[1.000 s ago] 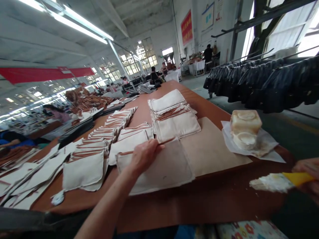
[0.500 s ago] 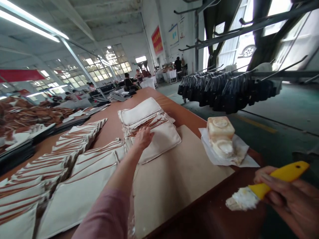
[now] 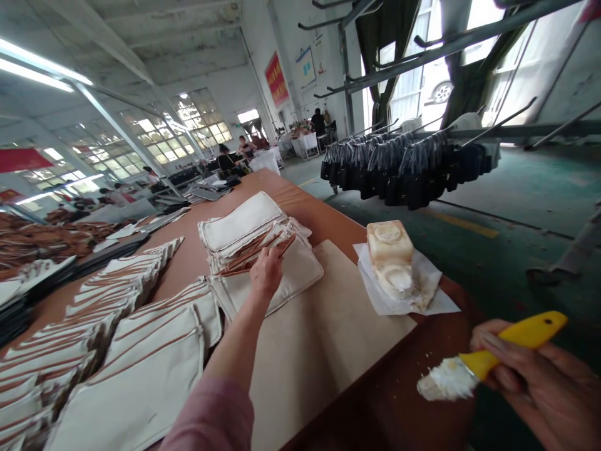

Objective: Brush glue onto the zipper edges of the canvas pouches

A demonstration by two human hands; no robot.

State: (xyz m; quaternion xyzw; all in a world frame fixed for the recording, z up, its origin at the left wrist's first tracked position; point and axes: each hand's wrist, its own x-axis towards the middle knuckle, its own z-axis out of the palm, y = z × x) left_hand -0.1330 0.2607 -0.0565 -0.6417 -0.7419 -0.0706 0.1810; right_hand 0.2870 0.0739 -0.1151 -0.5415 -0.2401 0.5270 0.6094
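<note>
A brown tabletop runs up the room. Nearest, the right hand is closed around a yellow-handled brush (its bristles thick with white paste). Further in, the left hand, fingers bent, touches the stack of cream pieces at a brown edge; whether it grips one, I cannot tell. Beyond the table hang black bags.

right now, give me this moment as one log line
left hand: at stacked cream pieces, grip unclear | right hand: holding yellow-handled brush, bristles coated white | yellowish container: on white paper
</note>
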